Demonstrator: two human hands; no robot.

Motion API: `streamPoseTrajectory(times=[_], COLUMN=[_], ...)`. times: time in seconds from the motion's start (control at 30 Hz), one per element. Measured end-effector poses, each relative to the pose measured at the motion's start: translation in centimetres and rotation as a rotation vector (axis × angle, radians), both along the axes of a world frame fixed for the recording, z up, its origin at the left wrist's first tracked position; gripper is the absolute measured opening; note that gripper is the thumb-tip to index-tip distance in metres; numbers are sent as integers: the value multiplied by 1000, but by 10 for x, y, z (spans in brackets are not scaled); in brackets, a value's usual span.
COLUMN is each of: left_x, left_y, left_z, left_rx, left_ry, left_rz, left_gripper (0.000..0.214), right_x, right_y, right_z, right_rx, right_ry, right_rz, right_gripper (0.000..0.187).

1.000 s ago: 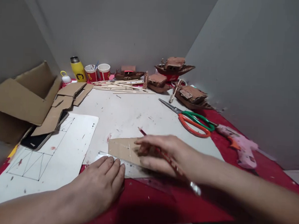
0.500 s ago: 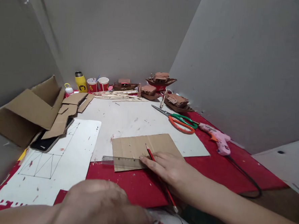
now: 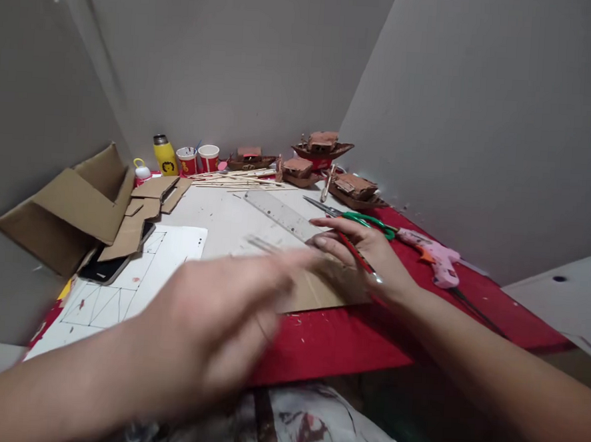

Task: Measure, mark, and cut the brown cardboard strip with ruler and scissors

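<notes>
My right hand (image 3: 361,252) is closed round a red pencil (image 3: 354,250), above the right part of the cardboard piece (image 3: 331,296). A clear ruler (image 3: 276,213) reaches from its fingertips toward the back left, tilted over the white sheet. My left hand (image 3: 230,310) is smeared by motion in front of the cardboard and covers its left part. Its fingers cannot be made out. A blurred greyish streak (image 3: 261,243) shows just beyond the left hand; its kind is unclear. Scissors (image 3: 350,216) with green and orange handles lie behind my right hand, partly hidden by it.
A pink glue gun (image 3: 436,256) with a cable lies at right. Brown model boats (image 3: 355,190), thin sticks (image 3: 242,179), paper cups (image 3: 208,159) and a yellow bottle (image 3: 165,156) stand along the back. At left are a cardboard box (image 3: 76,207), a phone (image 3: 99,269) and a drawing sheet (image 3: 174,247).
My right hand has risen off the cardboard with the pencil, and the ruler has swung up toward the back. My left hand has moved forward and up over the cardboard.
</notes>
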State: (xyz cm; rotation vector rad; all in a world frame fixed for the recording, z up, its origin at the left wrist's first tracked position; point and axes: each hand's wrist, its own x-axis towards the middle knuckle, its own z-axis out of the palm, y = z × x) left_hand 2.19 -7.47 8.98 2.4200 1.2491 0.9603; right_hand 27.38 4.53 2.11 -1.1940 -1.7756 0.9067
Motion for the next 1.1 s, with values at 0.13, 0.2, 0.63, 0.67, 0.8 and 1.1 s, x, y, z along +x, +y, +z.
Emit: streamPoseTrajectory(times=[0.13,0.2,0.63,0.67,0.8,1.1], left_x=[-18,-25,28,31,30,-13], left_y=[40,45,36,39,59,102], left_z=[-33,-53,-69,-68,-54,-1], left_rx=[-479,-788,-718,-694,-600,-464], left_ry=[-428,-676,-762,-800,-922,-993], left_rz=[379,470,550,553,512,477], left_gripper=[38,45,70,71,77,41], right_x=[5,6,4,5,17,28], right_y=[20,25,26,26,27,28], right_z=[-12,-19,-37,-35,-21,-7], right_rx=[-22,-35,-27,-23,1,-256], right_ry=[-1,5,192,207,239,729], right_rz=[63,82,44,38,46,167], right_gripper=[47,48,40,41,45,40])
